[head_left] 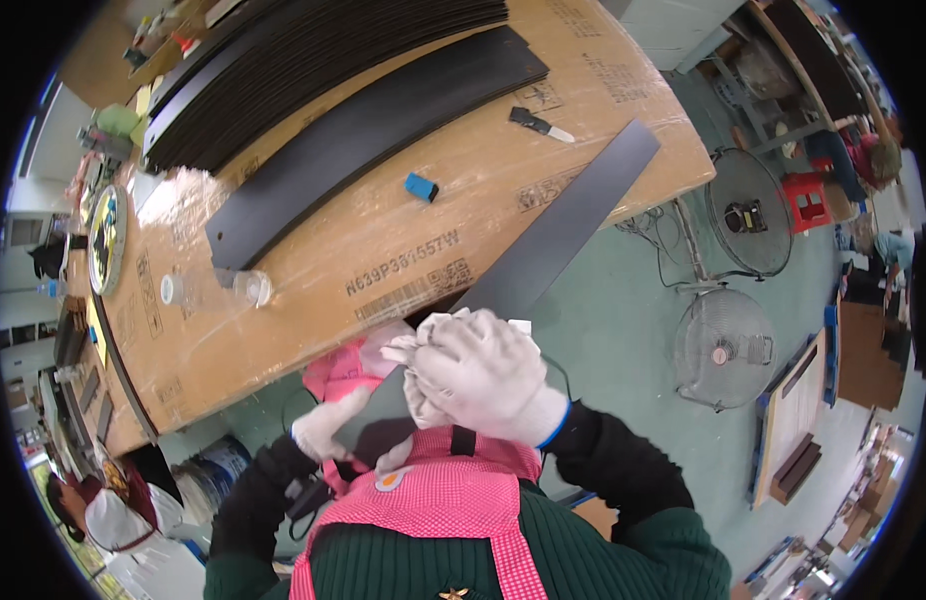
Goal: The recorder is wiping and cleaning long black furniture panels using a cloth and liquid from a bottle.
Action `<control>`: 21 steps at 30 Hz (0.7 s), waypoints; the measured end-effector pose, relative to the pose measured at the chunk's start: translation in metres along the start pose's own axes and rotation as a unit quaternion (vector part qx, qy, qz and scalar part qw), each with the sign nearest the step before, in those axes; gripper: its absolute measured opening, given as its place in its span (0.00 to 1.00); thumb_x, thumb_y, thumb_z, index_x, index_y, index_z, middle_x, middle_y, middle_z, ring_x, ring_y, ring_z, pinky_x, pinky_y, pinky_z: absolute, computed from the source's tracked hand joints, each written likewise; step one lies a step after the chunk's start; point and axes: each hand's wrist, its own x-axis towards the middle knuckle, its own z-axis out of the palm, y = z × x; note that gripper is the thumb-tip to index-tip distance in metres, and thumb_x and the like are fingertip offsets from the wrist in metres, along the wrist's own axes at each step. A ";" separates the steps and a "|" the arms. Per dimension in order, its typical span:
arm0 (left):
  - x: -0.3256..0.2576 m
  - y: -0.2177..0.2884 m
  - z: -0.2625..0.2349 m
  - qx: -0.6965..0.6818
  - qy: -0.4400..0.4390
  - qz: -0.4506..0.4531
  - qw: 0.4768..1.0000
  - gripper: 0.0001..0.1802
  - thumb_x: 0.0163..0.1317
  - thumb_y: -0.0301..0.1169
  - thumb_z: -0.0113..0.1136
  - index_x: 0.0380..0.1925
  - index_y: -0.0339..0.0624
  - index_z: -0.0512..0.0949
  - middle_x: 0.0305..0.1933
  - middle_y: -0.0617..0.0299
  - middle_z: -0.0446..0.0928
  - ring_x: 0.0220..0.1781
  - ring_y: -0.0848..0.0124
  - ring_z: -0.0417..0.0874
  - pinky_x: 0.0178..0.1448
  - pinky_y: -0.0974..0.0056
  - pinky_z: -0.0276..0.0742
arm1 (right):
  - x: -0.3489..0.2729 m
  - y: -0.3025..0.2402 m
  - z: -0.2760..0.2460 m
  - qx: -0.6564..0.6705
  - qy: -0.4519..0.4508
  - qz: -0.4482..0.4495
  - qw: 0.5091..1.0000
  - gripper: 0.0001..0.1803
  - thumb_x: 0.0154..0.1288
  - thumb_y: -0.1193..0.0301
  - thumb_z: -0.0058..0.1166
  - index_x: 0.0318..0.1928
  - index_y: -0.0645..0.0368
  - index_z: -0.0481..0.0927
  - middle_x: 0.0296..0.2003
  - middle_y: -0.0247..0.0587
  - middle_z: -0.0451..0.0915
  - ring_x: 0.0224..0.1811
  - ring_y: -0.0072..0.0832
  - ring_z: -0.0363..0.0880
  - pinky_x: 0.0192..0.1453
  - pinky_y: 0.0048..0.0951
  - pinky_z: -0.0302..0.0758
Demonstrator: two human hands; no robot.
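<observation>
A long dark grey strip (568,225) slants from the table's right side down to my body. Its near end is in my white-gloved left hand (328,424), the thumb on one side and fingertips showing past the lower edge. My right hand (495,372), also gloved in white, is closed over a crumpled white cloth (423,392) and rests on the strip's near part. The hand hides where cloth and strip meet. Beside the strip, a pink bag or cloth (335,372) hangs at the table's edge.
The cardboard-topped table (313,300) bears several stacked dark strips (383,125), a blue block (421,187), a black-handled knife-like tool (538,123) and a clear bottle (213,289) lying down. Fans (725,350) stand on the floor at right. Another person (113,505) is at lower left.
</observation>
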 end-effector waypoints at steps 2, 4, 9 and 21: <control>-0.024 0.011 0.014 -0.026 -0.053 0.034 0.998 0.48 0.78 0.71 0.37 0.63 0.31 0.74 0.44 0.48 0.82 0.38 0.60 0.84 0.46 0.57 0.82 | 0.019 0.054 -0.010 -0.052 -0.021 0.051 0.997 0.06 0.54 0.63 0.61 0.30 0.48 0.86 0.28 0.41 0.82 0.33 0.42 0.83 0.28 0.46 0.78; -0.032 0.011 0.014 -0.036 -0.050 0.030 0.998 0.46 0.79 0.69 0.39 0.62 0.30 0.74 0.44 0.47 0.82 0.37 0.60 0.85 0.45 0.56 0.84 | 0.014 0.163 -0.028 -0.082 0.040 0.146 0.985 0.10 0.59 0.61 0.60 0.37 0.49 0.87 0.34 0.43 0.86 0.38 0.44 0.86 0.38 0.44 0.85; -0.001 0.001 -0.013 -0.068 -0.077 0.052 0.993 0.45 0.79 0.68 0.40 0.58 0.29 0.76 0.43 0.45 0.83 0.36 0.60 0.85 0.41 0.56 0.82 | 0.025 0.325 -0.078 -0.327 0.079 0.382 0.861 0.22 0.68 0.50 0.64 0.52 0.52 0.85 0.48 0.45 0.86 0.51 0.42 0.88 0.51 0.40 0.85; 0.013 -0.010 -0.049 -0.082 -0.081 0.068 0.991 0.50 0.75 0.73 0.39 0.60 0.30 0.77 0.39 0.40 0.84 0.31 0.57 0.87 0.35 0.55 0.86 | 0.032 0.244 -0.057 -0.229 -0.038 0.298 0.926 0.21 0.69 0.59 0.57 0.61 0.39 0.84 0.52 0.48 0.82 0.54 0.48 0.83 0.59 0.46 0.84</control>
